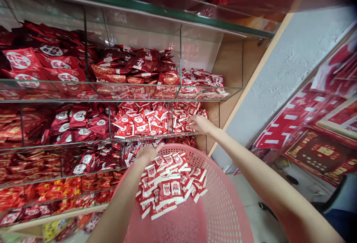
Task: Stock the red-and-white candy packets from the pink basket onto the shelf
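Observation:
A pink perforated plastic basket (227, 198) is tilted in front of the shelves, with a heap of small red-and-white candy packets (167, 183) at its far left side. My left hand (149, 153) grips the basket's far rim, its fingertips partly hidden. At the right end of a glass shelf, my right hand (201, 124) reaches into a compartment of small red-and-white packets (181, 114). Its fingers are bent and closed at the edge of the pile, apparently on one packet. To the left, a glass divider separates the neighbouring compartment of heart-printed packets (142, 120).
Glass shelves with upright dividers and a front glass lip (122, 87) hold several kinds of red packets. A wooden side panel (231, 61) and grey wall (267, 72) bound the right. Red printed goods (323, 150) stand beyond, above a tiled floor.

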Motion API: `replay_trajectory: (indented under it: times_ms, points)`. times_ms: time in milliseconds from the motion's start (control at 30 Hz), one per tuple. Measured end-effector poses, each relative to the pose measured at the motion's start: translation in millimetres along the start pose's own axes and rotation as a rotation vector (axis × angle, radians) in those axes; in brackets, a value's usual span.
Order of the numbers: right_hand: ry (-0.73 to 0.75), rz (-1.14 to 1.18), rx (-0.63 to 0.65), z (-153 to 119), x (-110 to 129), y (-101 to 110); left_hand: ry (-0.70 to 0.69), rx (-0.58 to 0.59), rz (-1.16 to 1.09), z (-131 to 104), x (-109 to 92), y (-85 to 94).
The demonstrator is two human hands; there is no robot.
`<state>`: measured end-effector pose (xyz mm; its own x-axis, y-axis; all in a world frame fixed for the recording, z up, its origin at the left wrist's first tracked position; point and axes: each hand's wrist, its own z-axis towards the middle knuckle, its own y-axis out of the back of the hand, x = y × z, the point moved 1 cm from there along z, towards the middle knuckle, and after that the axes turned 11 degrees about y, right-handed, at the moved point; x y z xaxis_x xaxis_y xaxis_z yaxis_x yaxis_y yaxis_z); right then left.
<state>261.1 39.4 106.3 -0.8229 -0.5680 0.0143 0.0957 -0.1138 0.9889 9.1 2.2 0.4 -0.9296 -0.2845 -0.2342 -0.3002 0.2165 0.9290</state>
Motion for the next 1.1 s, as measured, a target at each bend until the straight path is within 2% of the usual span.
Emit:
replay_trajectory:
  times_ms: [133, 333, 633, 900, 1100]
  points:
    - [-0.085, 0.009, 0.166, 22, -17, -16, -0.005, 0.023, -0.016, -2, -1, 1.9]
    - [-0.082, 0.005, 0.314, 33, -17, -23, -0.004, 0.014, -0.023, -4, -1, 2.7]
    - [-0.031, 0.049, 0.33, 33, -18, -23, 0.002, 0.021, -0.026, -5, -1, 2.5]
    - [-0.052, 0.165, 0.279, 33, -26, -29, 0.001, 0.02, -0.032, -4, 0, 0.7]
    - [-0.042, 0.259, 0.237, 24, -27, -16, -0.003, 0.013, -0.02, -1, 1, -1.1]
